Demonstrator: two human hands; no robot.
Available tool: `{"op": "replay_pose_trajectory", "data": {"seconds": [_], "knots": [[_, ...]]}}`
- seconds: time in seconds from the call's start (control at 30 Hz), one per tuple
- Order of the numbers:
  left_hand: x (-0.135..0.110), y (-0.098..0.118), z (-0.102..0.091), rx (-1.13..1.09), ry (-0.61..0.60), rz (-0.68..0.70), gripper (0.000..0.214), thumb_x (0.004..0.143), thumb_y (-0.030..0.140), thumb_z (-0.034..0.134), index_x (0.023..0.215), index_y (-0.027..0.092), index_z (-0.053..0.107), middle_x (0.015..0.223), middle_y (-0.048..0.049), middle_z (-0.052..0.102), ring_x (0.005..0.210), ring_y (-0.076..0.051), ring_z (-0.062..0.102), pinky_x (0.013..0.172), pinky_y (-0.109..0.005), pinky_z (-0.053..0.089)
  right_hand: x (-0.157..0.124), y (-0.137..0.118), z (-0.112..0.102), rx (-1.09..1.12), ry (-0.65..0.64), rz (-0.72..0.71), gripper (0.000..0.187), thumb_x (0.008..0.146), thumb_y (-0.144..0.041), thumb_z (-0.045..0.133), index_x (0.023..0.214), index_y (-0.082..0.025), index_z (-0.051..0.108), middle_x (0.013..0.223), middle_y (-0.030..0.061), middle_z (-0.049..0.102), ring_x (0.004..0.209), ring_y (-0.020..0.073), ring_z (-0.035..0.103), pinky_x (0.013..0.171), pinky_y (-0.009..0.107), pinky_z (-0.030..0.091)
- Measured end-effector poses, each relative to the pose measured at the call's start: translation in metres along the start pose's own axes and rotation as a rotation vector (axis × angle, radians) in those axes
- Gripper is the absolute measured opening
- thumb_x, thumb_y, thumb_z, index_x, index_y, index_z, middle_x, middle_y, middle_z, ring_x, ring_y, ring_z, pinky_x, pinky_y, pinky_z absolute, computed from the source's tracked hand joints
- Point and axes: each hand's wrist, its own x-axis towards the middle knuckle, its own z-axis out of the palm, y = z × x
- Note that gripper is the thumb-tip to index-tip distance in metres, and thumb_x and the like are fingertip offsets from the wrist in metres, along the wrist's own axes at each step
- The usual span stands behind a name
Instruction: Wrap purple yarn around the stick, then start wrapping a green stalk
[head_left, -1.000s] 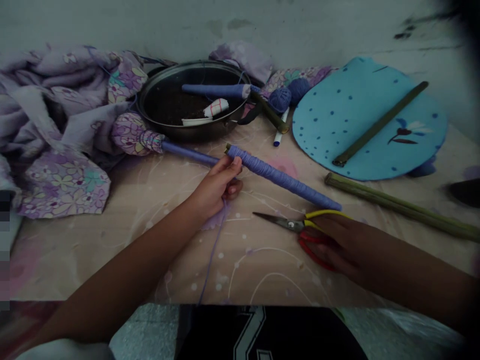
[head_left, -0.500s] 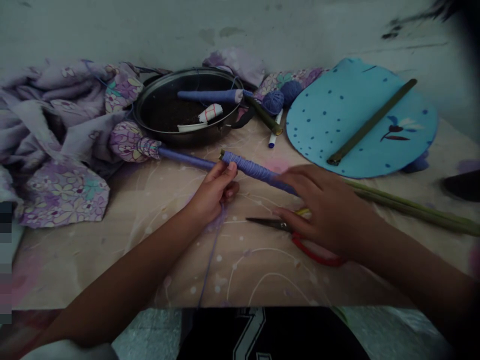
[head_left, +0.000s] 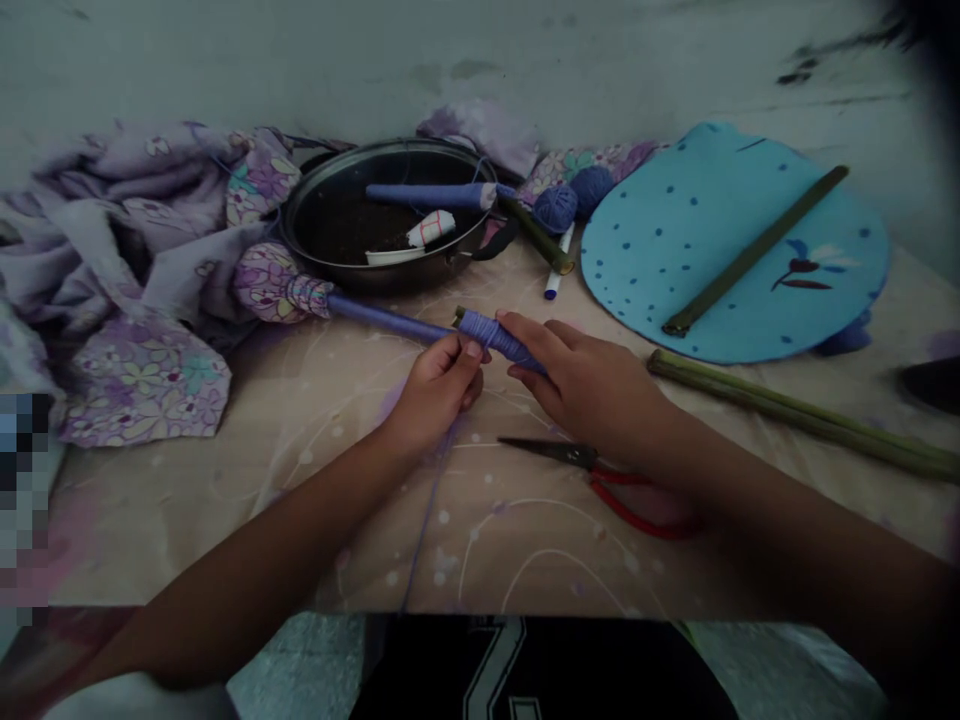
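A green stick wrapped in purple yarn (head_left: 491,334) lies across the middle of the table. My left hand (head_left: 435,392) pinches its left end, and a loose purple strand (head_left: 427,510) trails from there toward me. My right hand (head_left: 589,385) is closed round the wrapped stick just right of the left hand. Scissors with red and yellow handles (head_left: 600,480) lie on the cloth below my right wrist, untouched. Behind the stick lies a second wrapped stick (head_left: 375,315) with a floral cloth head (head_left: 274,283).
A metal pan (head_left: 300,215) at the back holds another wrapped stick and a small white roll. Two yarn balls (head_left: 574,197), a marker (head_left: 559,265), a blue dotted foam sheet (head_left: 675,240) with a green stick, long green stalks (head_left: 795,412) and crumpled floral fabric (head_left: 127,290) surround the area.
My right hand left the scissors on the table, moved up and left, and closed round the wrapped stick beside my left hand.
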Motion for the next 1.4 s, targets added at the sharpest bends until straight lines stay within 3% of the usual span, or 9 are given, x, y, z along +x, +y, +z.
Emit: {"op": "replay_pose_trajectory", "data": {"seconds": [0.23, 0.37, 0.43, 0.57, 0.8, 1.0, 1.23, 1.33, 1.4], "knots": [[-0.005, -0.001, -0.003, 0.261, -0.023, 0.206, 0.026, 0.083, 0.042, 0.053, 0.071, 0.019, 0.049, 0.056, 0.0032, 0.042, 0.052, -0.009, 0.035, 0.05, -0.023, 0.028, -0.003, 0.007, -0.018, 0.453, -0.101, -0.098, 0.047, 0.088, -0.034, 0.046, 0.131, -0.02, 0.037, 0.112, 0.0083, 0.06, 0.092, 0.0199, 0.059, 0.076, 0.03, 0.045], [-0.009, 0.004, -0.004, 0.346, 0.049, 0.286, 0.019, 0.083, 0.037, 0.054, 0.073, 0.02, 0.052, 0.064, -0.0001, 0.044, 0.063, -0.014, 0.04, 0.054, -0.026, 0.029, -0.008, 0.003, -0.031, 0.91, -0.395, 0.08, 0.035, 0.088, -0.039, 0.044, 0.12, -0.025, 0.042, 0.072, -0.0019, 0.056, 0.056, 0.0115, 0.054, 0.05, 0.023, 0.046], [-0.011, 0.006, -0.002, 0.377, 0.058, 0.292, 0.017, 0.082, 0.033, 0.056, 0.071, 0.02, 0.052, 0.066, -0.001, 0.045, 0.067, -0.015, 0.042, 0.057, -0.027, 0.03, -0.01, 0.0, -0.033, 1.133, -0.488, 0.18, 0.027, 0.087, -0.037, 0.044, 0.112, -0.026, 0.044, 0.068, -0.0028, 0.053, 0.054, 0.0112, 0.053, 0.046, 0.021, 0.046], [-0.011, 0.007, 0.001, 0.533, 0.018, 0.388, 0.013, 0.082, 0.024, 0.052, 0.07, 0.02, 0.051, 0.069, -0.0012, 0.046, 0.07, -0.016, 0.043, 0.066, -0.029, 0.033, -0.009, -0.006, -0.025, 1.259, -0.448, 0.286, 0.012, 0.083, -0.033, 0.049, 0.091, -0.024, 0.047, 0.073, -0.0009, 0.054, 0.059, 0.0111, 0.055, 0.048, 0.022, 0.049], [-0.008, 0.009, 0.0, 0.74, -0.083, 0.508, 0.018, 0.083, 0.019, 0.048, 0.065, 0.019, 0.05, 0.066, -0.0003, 0.047, 0.063, -0.013, 0.043, 0.065, -0.027, 0.034, -0.003, -0.004, -0.006, 1.2, -0.312, 0.281, 0.03, 0.082, -0.048, 0.053, 0.075, -0.02, 0.046, 0.058, -0.005, 0.046, 0.042, 0.0059, 0.046, 0.037, 0.018, 0.042], [-0.002, 0.023, -0.008, 0.338, 0.205, 0.506, 0.025, 0.086, 0.037, 0.049, 0.068, 0.02, 0.051, 0.052, 0.0041, 0.039, 0.046, -0.009, 0.034, 0.047, -0.023, 0.029, -0.007, -0.006, -0.006, 1.649, -0.584, 0.309, 0.029, 0.085, -0.048, 0.049, 0.089, -0.019, 0.052, 0.055, -0.0049, 0.05, 0.037, 0.0049, 0.044, 0.033, 0.014, 0.038], [0.003, 0.045, -0.002, -0.109, 0.21, 0.328, 0.025, 0.081, 0.032, 0.055, 0.061, 0.02, 0.046, 0.052, 0.0052, 0.03, 0.037, -0.005, 0.022, 0.036, -0.021, 0.015, -0.005, -0.053, 0.0, 1.857, -1.072, 0.169, 0.017, 0.084, -0.034, 0.054, 0.078, -0.018, 0.052, 0.053, -0.0064, 0.053, 0.037, 0.0046, 0.047, 0.032, 0.013, 0.041], [0.005, 0.046, -0.004, -0.209, 0.213, 0.183, 0.024, 0.082, 0.027, 0.051, 0.06, 0.018, 0.044, 0.055, 0.005, 0.03, 0.038, -0.003, 0.021, 0.035, -0.018, 0.015, -0.003, -0.061, -0.003, 1.897, -1.1, 0.164, 0.028, 0.087, -0.036, 0.047, 0.07, -0.015, 0.053, 0.049, -0.005, 0.051, 0.035, 0.0043, 0.045, 0.033, 0.014, 0.042], [0.006, 0.043, -0.006, -0.236, 0.216, 0.092, 0.02, 0.083, 0.024, 0.047, 0.064, 0.017, 0.047, 0.057, 0.005, 0.032, 0.04, -0.003, 0.027, 0.036, -0.017, 0.021, -0.002, -0.054, -0.009, 1.892, -0.979, 0.206, 0.036, 0.089, -0.04, 0.043, 0.066, -0.014, 0.053, 0.047, -0.0038, 0.05, 0.035, 0.0044, 0.045, 0.034, 0.014, 0.041]]}}
